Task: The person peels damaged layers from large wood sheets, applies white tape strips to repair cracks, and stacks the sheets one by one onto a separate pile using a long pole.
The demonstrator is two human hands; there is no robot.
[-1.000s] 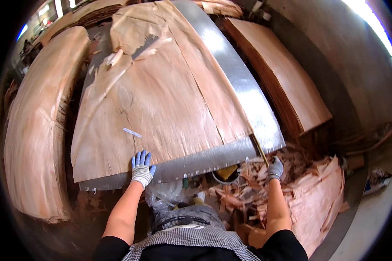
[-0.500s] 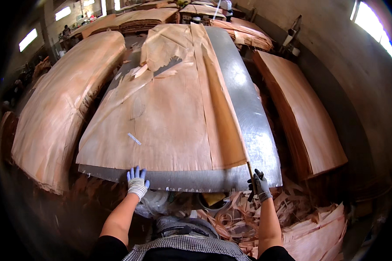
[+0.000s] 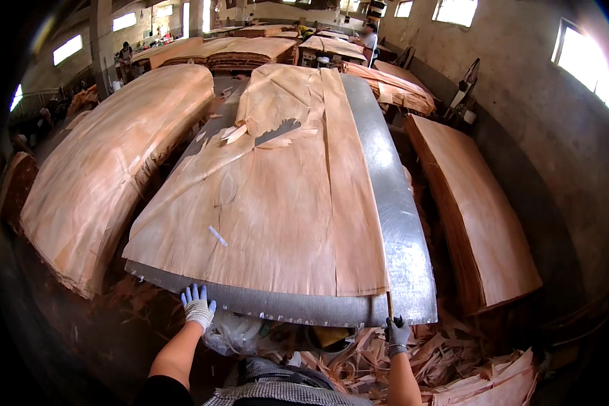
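Observation:
A large thin wood veneer sheet (image 3: 284,223) lies over a grey metal-topped table (image 3: 406,230), torn and crumpled toward its far end. Along its right side runs a narrower veneer strip (image 3: 355,223), now mostly flat. My left hand (image 3: 197,306), in a pale glove, rests with fingers spread on the table's near edge. At the near right corner my right hand (image 3: 398,334), in a grey glove, is closed round a thin stick-like tool (image 3: 389,306). The tool's tip reaches the corner of the strip; its exact kind is unclear.
Tall veneer stacks stand at the left (image 3: 115,169) and right (image 3: 477,210) of the table. Veneer scraps (image 3: 446,352) litter the floor near my right arm, beside a dark bucket (image 3: 328,338). Another person (image 3: 369,40) stands farther back among more stacks.
The right-hand strip, which bulged up before, has settled flatter. My right hand stays on the tool near the strip's corner. The view has tilted upward, showing more of the far room.

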